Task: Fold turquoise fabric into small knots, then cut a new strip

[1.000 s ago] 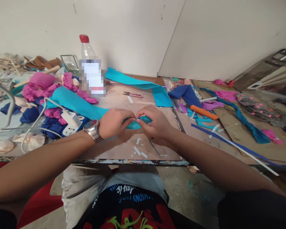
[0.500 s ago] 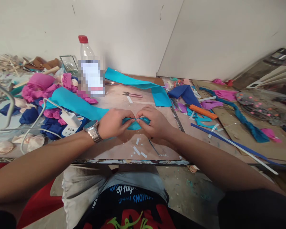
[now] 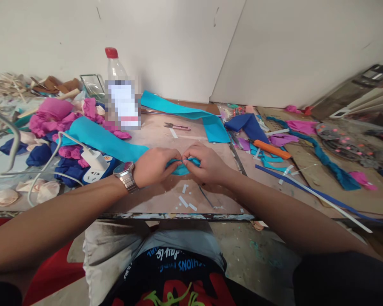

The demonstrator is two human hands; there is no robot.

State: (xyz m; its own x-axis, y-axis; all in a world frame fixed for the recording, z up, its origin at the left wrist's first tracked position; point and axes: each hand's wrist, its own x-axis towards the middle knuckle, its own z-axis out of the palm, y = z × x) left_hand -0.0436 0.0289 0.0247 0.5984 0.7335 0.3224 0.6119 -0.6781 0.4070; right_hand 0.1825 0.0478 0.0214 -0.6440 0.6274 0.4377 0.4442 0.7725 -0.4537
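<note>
Left hand (image 3: 155, 165) and right hand (image 3: 207, 163) meet mid-frame, fingertips just about touching. Both pinch a turquoise cloth (image 3: 179, 171), thumb against index finger; the other fingers are curled in, partly hidden. The cloth is at frame center, held just above the table (image 3: 124, 206), a bit of it sagging below the thumbs. A wide turquoise band (image 3: 105, 138) runs from the left-center pile to behind the left hand; can't tell whether it's the same piece. Metal watch (image 3: 127, 176) on left wrist.

Near the hands: white paper scraps (image 3: 183, 201) just below, pink-handled snips (image 3: 180, 127) above, lying flat. Another turquoise strip (image 3: 178, 109) lies folded across upper center.

Left side: heap of pink fabric (image 3: 54, 112), navy bundles (image 3: 38, 154) below it, a power strip (image 3: 95, 172) with a white plug (image 3: 95, 158) in it. Upper left of center: red-capped bottle (image 3: 115, 66), upright, with a pixelated screen in front. Right side: orange-handled tool (image 3: 272, 149), navy cloth (image 3: 249, 123) behind it, a long white strip (image 3: 332, 206) slanting toward lower right, a gathered teal strip (image 3: 328, 161) on cardboard (image 3: 319, 187).
</note>
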